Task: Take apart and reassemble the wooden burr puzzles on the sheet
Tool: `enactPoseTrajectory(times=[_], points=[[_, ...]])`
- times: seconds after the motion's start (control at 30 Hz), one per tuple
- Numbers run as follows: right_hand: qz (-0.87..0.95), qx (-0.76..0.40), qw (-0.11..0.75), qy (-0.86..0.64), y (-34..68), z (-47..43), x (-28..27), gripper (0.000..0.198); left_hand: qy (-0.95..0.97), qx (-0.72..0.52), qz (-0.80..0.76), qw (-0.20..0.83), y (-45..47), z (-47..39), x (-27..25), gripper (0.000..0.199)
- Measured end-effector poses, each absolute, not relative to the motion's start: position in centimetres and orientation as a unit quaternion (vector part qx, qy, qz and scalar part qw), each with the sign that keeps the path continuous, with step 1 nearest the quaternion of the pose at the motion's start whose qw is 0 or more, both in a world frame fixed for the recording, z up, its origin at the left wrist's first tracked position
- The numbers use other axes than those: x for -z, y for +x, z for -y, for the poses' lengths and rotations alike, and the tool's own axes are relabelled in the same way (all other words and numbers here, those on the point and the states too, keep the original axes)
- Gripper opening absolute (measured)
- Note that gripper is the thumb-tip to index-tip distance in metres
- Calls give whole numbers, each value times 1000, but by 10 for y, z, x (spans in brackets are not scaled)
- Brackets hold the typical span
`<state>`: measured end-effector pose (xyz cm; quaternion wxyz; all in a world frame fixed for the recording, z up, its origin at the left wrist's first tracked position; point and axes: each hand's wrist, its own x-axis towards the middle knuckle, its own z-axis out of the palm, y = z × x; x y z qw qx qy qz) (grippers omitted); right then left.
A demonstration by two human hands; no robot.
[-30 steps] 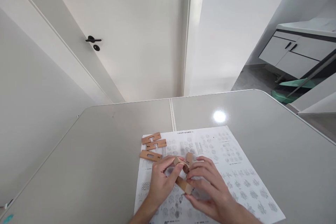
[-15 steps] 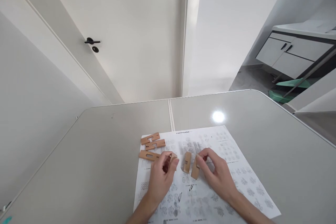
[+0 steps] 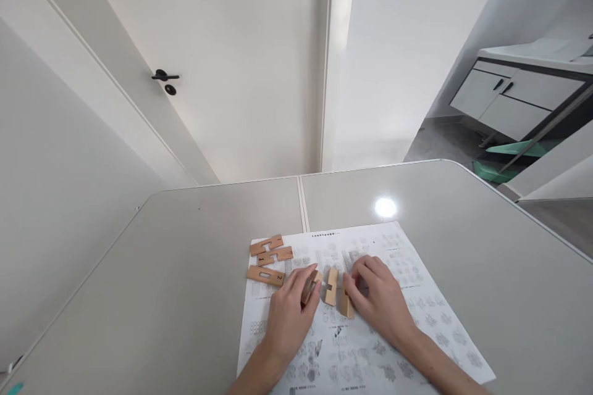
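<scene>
My left hand (image 3: pixel 293 308) is closed around a notched wooden puzzle piece (image 3: pixel 312 287), held low over the printed sheet. On the right, my right hand (image 3: pixel 380 296) grips the upper part of another wooden puzzle piece (image 3: pixel 346 305), whose lower end rests near the paper. Between the two hands a third notched piece (image 3: pixel 330 287) lies on the sheet, touched by neither. Left of my left hand are three flat wooden pieces: one marked 2 (image 3: pixel 259 274) with a slot, one marked 3 (image 3: pixel 280 255), and one marked 1 (image 3: pixel 259 247).
The printed sheet (image 3: pixel 417 333), covered in small diagrams, lies on a grey table (image 3: pixel 185 296) with a seam across it. Behind the table are a white door (image 3: pixel 241 74) with a black handle (image 3: pixel 165 76), and at right a white cabinet (image 3: pixel 519 92) with green items beneath.
My left hand has moved slightly right and lowered its piece toward the middle one. The right-hand piece has turned more upright, with my fingers curled more over it.
</scene>
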<state>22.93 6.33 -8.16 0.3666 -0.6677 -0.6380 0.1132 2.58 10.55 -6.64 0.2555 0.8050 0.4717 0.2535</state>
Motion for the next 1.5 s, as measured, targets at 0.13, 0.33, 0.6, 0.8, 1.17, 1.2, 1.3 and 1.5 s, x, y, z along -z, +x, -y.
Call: enactPoseTrajectory(times=[0.13, 0.33, 0.6, 0.8, 1.17, 1.2, 1.3, 1.5], points=[[649, -92, 358, -665, 228, -65, 85, 32, 815, -256, -466, 231, 26, -105, 70, 33], [652, -90, 355, -664, 227, -67, 85, 34, 830, -251, -454, 204, 27, -104, 70, 30], [647, -172, 358, -650, 227, -64, 83, 27, 839, -257, -441, 189, 29, -104, 67, 27], [678, -199, 355, -612, 227, -63, 81, 27, 847, -234, -432, 204, 29, -104, 64, 28], [696, -259, 361, -564, 224, -60, 74, 27, 864, -204, -395, 236, 26, -102, 61, 65], [695, -265, 365, -560, 224, -60, 74, 27, 866, -200, -391, 238, 26, -102, 60, 72], [690, -275, 374, -555, 225, -59, 74, 27, 872, -191, -376, 250, 26, -102, 58, 86], [684, -283, 372, -560, 225, -59, 74, 27, 884, -181, -355, 244, 25, -103, 58, 107]])
